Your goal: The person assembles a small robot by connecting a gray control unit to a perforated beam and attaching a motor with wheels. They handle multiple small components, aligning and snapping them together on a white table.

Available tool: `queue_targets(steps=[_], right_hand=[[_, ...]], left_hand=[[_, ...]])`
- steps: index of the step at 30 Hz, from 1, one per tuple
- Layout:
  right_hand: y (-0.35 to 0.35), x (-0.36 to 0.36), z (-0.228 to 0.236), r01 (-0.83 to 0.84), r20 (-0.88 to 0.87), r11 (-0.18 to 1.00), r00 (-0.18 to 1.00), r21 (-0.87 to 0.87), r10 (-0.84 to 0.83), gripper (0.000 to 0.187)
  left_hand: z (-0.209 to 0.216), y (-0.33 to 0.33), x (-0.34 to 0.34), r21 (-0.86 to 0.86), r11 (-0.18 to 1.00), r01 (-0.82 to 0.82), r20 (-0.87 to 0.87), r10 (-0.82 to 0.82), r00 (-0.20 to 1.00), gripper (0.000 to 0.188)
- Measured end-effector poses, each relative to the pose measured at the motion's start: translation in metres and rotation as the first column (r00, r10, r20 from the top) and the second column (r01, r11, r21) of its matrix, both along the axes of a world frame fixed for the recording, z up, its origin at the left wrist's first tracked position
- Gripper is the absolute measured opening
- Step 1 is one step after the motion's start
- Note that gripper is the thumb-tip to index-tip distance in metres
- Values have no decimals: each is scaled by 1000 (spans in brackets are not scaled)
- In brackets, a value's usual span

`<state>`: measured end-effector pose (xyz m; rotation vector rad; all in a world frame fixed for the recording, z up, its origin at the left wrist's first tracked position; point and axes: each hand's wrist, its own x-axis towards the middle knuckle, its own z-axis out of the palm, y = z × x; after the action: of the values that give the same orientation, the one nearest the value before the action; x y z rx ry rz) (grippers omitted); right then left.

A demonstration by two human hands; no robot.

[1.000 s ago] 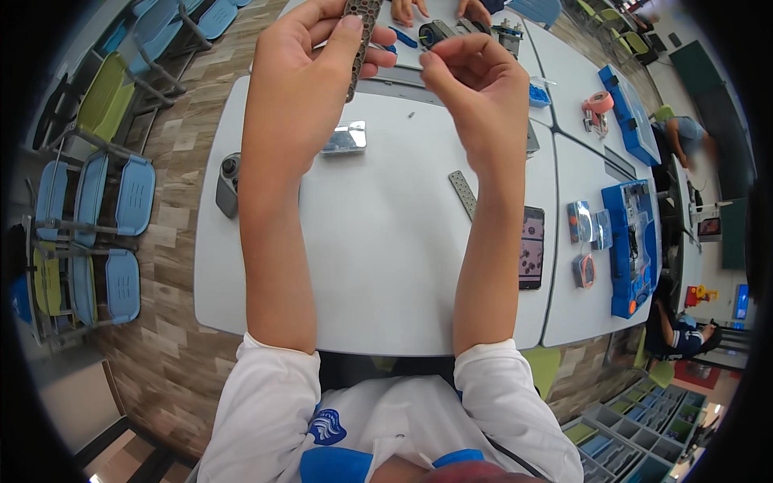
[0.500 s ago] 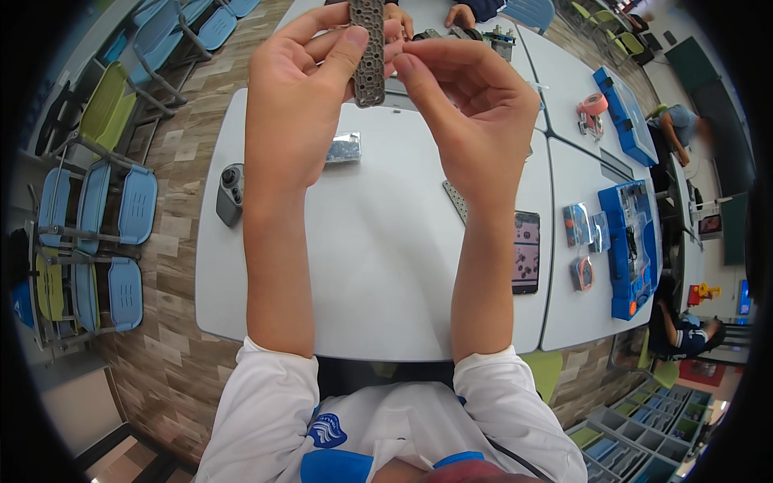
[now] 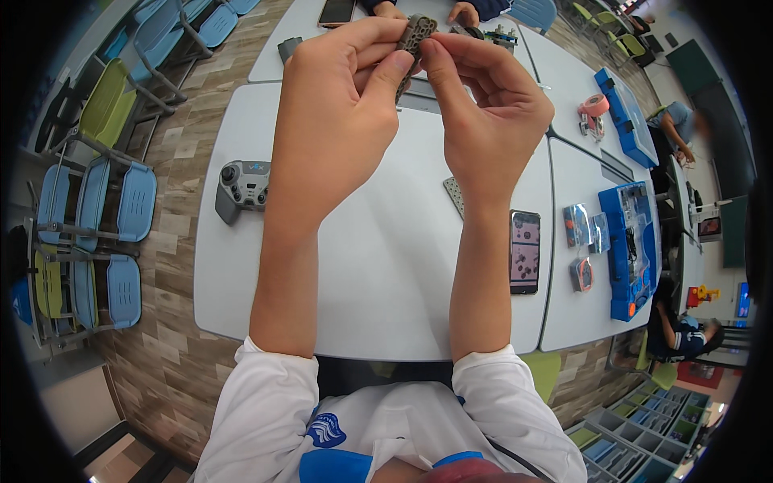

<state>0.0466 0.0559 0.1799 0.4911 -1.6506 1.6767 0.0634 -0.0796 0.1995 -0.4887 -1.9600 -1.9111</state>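
Up near the far part of the table, a grey construction beam (image 3: 417, 34) full of holes is tilted between my hands. My left hand (image 3: 342, 113) is closed around it, thumb on the near side and fingers behind. My right hand (image 3: 487, 113) has thumb and forefinger pinched together against the beam's right edge; whatever lies between those fingertips is hidden. The beam's lower part is partly covered by my left thumb.
A grey game controller (image 3: 244, 187) lies left of my left forearm. Right of my right forearm are a phone (image 3: 525, 253) and a perforated plate (image 3: 453, 193). Farther right sit small packets (image 3: 576, 225) and a blue case (image 3: 616, 278). Another person's hands (image 3: 463, 14) are across the table.
Both hands have shifted right, and the beam has turned from nearly upright to a slant. The right fingertips now touch its edge. The controller shows more fully; the clear box is covered.
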Motion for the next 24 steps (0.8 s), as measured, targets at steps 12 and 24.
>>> queue_targets(steps=[12, 24], right_hand=[[39, -12, -7, -478, 241, 826, 800, -299, 550, 35], [31, -45, -54, -732, 301, 438, 323, -521, 897, 30]], left_hand=[[2, -3, 9, -333, 943, -21, -68, -2, 998, 28], [-7, -37, -4, -403, 907, 118, 4, -127, 992, 18]])
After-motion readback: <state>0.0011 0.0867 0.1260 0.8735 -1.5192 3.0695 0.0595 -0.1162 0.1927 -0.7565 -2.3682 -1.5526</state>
